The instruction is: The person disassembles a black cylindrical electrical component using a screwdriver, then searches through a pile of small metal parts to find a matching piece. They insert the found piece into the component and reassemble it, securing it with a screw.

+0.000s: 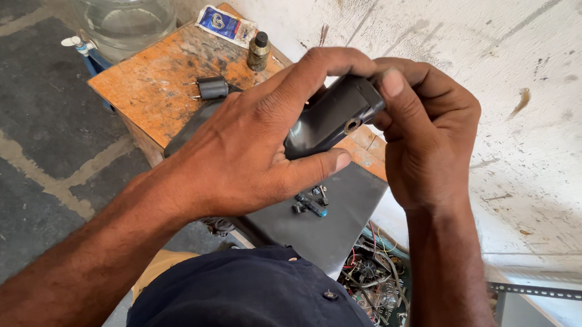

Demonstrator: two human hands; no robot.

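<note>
We see both hands raised above an orange, worn wooden table (150,83): the left hand (238,151) wraps around a black plastic casing (330,116), thumb beneath it, while the right hand (425,134) pinches its upper end. At the table's far edge lies a small blue-and-white sachet (225,25), flat, just beside a little dark-capped bottle (258,50); a black plug (212,88) rests nearer.

Glossy black plastic against worn, rusty surfaces

The casing (330,116) is smooth, shiny black plastic; the bench (156,77) top looks rough, orange and scuffed; the wall (482,54) is matt, chipped plaster; the jug (120,8) clear plastic.
</note>
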